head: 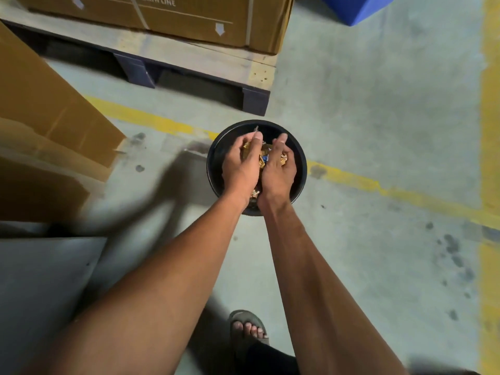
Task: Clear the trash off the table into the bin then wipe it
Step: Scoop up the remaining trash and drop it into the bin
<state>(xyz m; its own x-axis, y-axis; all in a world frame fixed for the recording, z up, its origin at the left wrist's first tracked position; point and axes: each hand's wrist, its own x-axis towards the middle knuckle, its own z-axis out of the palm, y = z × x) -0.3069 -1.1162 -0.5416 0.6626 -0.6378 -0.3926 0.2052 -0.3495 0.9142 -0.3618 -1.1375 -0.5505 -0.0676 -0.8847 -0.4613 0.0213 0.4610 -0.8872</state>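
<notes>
A round black bin [299, 161] stands on the concrete floor ahead of me. Both my hands are held together right over its mouth. My left hand [239, 165] and my right hand [278, 169] are cupped around a bunch of crumpled wrappers [262, 157], gold, white and blue, which show between the fingers. A thin scrap sticks up past my left fingertips. More wrappers [254, 193] show under my wrists inside the bin. A grey table corner [40, 280] lies at the lower left.
A pallet [189, 66] loaded with a large cardboard box [176, 14] stands behind the bin. Another cardboard box [40, 117] is at the left. Yellow floor lines [378, 185] cross the concrete. A blue object [357, 6] sits top right. My sandalled foot [247, 327] is below.
</notes>
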